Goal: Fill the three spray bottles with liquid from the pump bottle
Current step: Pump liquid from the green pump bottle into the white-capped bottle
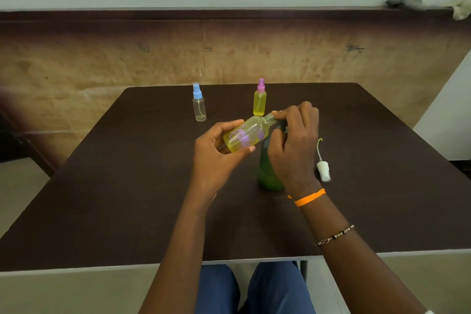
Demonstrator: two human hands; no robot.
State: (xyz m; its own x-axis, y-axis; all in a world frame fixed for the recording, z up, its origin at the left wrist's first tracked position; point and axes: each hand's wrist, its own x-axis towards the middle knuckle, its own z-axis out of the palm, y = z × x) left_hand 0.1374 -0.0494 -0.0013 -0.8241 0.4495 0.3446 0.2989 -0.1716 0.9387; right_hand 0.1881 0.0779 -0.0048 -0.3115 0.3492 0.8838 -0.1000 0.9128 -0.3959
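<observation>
Our left hand (219, 145) curls around the tilted yellow bottle (246, 135) above the middle of the surface (127, 186). Our right hand (293, 140) curls over the green pump bottle (267, 176), fingertips at the yellow bottle's neck.

Both bare forearms reach out from the bottom of the view and meet near the middle. The left hand (216, 146) is turned palm-in, fingers (230, 126) and thumb curled round a small tilted clear plastic bottle of yellow liquid (246, 135). The right hand (293, 140) arches over it from the right, its fingertips bunched at the bottle's open neck. Orange thread band and a beaded bracelet on the right wrist.
</observation>
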